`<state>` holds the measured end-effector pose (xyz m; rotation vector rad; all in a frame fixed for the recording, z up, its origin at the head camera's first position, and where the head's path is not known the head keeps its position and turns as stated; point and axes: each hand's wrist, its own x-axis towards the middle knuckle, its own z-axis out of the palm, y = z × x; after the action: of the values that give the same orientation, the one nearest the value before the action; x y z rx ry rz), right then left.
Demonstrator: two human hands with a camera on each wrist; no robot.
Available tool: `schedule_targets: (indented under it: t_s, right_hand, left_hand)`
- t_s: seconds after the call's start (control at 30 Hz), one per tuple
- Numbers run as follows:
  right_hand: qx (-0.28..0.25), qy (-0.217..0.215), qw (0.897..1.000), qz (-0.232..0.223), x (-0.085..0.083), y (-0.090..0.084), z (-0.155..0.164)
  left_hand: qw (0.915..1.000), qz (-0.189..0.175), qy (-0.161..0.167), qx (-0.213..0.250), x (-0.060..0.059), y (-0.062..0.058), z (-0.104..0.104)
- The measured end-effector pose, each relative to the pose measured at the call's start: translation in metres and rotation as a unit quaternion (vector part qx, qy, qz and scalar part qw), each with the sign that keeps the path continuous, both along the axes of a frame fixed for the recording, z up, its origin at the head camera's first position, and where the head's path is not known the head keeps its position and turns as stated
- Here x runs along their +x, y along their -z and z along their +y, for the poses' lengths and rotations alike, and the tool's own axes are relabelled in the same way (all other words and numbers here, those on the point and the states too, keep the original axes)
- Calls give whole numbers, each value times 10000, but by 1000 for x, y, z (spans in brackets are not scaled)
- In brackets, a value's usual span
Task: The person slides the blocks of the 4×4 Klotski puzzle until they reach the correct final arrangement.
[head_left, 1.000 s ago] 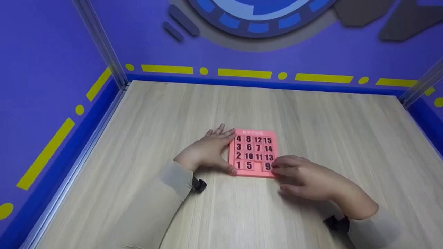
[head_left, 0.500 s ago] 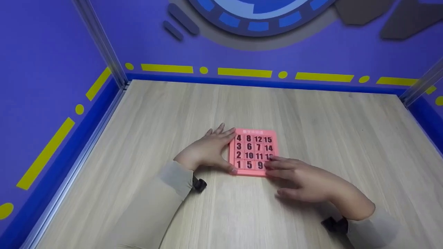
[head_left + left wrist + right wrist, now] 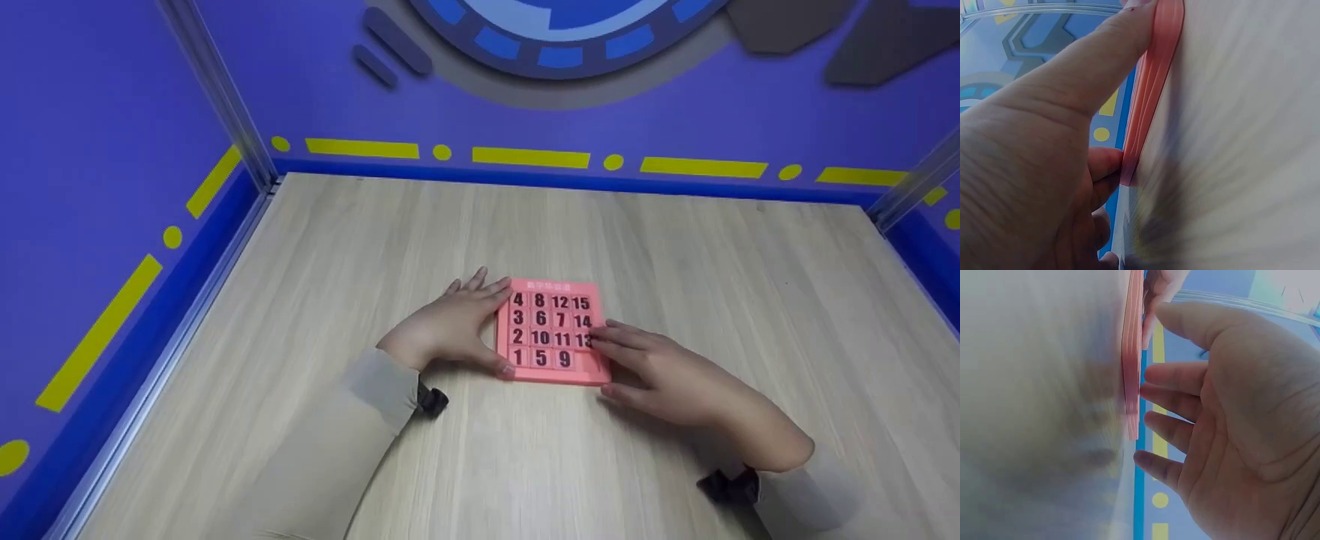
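Note:
A pink sliding number puzzle [image 3: 553, 375] lies flat on the wooden table. Along its left side my left hand [image 3: 454, 322] holds the frame, thumb at the near corner and index finger at the far one. My right hand [image 3: 671, 375] is at the right edge, palm down with fingers extended; its fingertips are at the 13 tile [image 3: 583, 340], partly covering it. The bottom row reads 1, 5 and 9 [image 3: 564, 359], with a gap at its right end. In the right wrist view, the fingers [image 3: 1171, 399] are spread apart beside the puzzle's pink edge [image 3: 1131, 377].
The light wooden table [image 3: 480, 232] surrounds the puzzle. Blue panels with yellow dashes [image 3: 531, 157] rise behind it and to the left, joined by a metal post [image 3: 225, 97]. A black strap [image 3: 431, 402] is on the left wrist.
The 9 tile has slid left beside the 5, leaving the gap at the row's right end. My right hand moved left over the puzzle, then back right and up to the 13. The left hand stayed put.

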<state>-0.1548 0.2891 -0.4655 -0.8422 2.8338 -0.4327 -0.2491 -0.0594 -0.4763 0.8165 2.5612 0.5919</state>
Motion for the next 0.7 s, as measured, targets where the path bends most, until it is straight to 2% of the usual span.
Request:
schedule_targets:
  t_s: [0.27,0.7]
  right_hand:
    - [37,-20,10000,-79,0,-2,1]
    - [-117,-293,9993,190,0,-2,-1]
  left_hand:
    - [10000,-30,-6,10,-1,-1,1]
    - [10000,-39,-29,-4,0,-2,1]
